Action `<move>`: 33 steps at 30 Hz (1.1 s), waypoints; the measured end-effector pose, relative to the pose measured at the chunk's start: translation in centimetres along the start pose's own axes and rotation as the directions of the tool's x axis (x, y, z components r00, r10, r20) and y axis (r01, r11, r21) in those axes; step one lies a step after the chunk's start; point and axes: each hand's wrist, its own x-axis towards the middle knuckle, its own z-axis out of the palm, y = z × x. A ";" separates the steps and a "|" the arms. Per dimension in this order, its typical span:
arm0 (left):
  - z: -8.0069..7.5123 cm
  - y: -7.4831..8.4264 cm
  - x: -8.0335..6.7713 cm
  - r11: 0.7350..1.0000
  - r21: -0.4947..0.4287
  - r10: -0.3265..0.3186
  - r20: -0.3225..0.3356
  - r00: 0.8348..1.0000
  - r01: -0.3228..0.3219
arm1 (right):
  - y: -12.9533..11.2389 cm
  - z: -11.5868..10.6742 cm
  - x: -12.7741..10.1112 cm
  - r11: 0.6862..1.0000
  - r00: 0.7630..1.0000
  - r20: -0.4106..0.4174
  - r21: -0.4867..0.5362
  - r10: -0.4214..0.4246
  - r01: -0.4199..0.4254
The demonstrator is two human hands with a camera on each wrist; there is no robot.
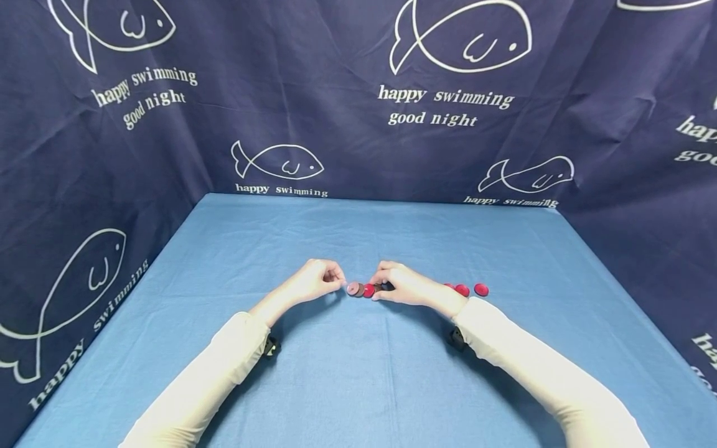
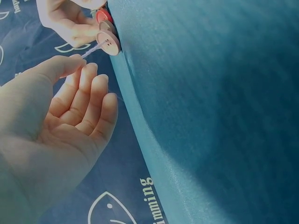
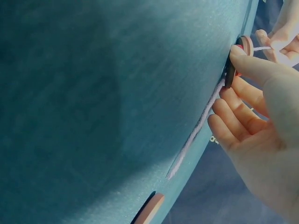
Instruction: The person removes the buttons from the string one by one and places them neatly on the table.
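- Blue cloth spans lower frame.
- Mid-frame, your left hand pinches cord; your right hand grips buttons.
- Slack fingers could let buttons slide off.

Right fingers on strung buttons

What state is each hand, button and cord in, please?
Left hand: pinching the thin lilac cord
Right hand: gripping a round dark button
Dark button: gripped
Cord: through round pink button, trailing along blue cloth
Pink button: tilted
Round brown button: beside pink
Round red button: beside brown
Red buttons at right: lying on cloth
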 end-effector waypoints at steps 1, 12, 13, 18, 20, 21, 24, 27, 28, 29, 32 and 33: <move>0.0 0.0 0.0 1.000 -0.002 0.000 0.001 1.000 0.000 | 0.0 0.0 0.0 1.000 1.000 0.000 -0.001 -0.002 0.002; 0.0 0.2 -0.1 1.000 -0.014 0.005 -0.002 1.000 -0.005 | 0.2 -0.1 -0.1 1.000 1.000 -0.011 0.003 -0.022 0.022; 0.0 0.2 -0.1 1.000 -0.015 0.002 -0.001 1.000 -0.002 | 0.2 -0.1 -0.1 1.000 1.000 -0.008 0.004 -0.021 0.021; 0.1 0.0 -0.2 1.000 -0.017 -0.004 -0.002 1.000 0.004 | 0.2 -0.2 -0.2 1.000 1.000 -0.003 0.009 -0.022 0.022; 0.1 -0.1 -0.2 1.000 -0.017 -0.004 -0.003 1.000 0.004 | 0.2 -0.3 -0.2 1.000 1.000 0.000 0.011 -0.017 0.017; 0.2 -0.1 -0.2 1.000 -0.019 -0.003 -0.003 1.000 0.003 | 0.2 -0.3 -0.3 1.000 1.000 0.002 0.014 -0.014 0.014; 0.2 -0.2 -0.2 1.000 -0.020 -0.002 -0.005 1.000 0.002 | 0.2 -0.4 -0.4 0.999 1.000 0.004 0.028 -0.016 0.016; 0.1 -0.2 -0.2 1.000 -0.020 0.003 -0.008 1.000 -0.003 | 0.3 -0.5 -0.6 0.999 1.000 -0.004 0.038 -0.025 0.025; 0.1 -0.2 -0.2 1.000 -0.019 0.004 -0.008 1.000 -0.004 | 0.3 -0.6 -0.6 0.999 1.000 -0.009 0.038 -0.029 0.030; 0.1 -0.2 -0.2 1.000 -0.017 0.006 -0.009 1.000 -0.006 | 0.3 -0.6 -0.6 0.999 0.999 -0.012 0.034 -0.031 0.032; 0.1 -0.1 -0.1 1.000 -0.014 0.009 -0.011 1.000 -0.009 | 0.4 -0.7 -0.7 0.999 0.999 -0.020 0.023 -0.036 0.037; 0.1 -0.1 -0.1 1.000 -0.012 0.007 -0.011 1.000 -0.007 | 0.4 -0.7 -0.7 0.999 0.999 -0.020 0.021 -0.035 0.036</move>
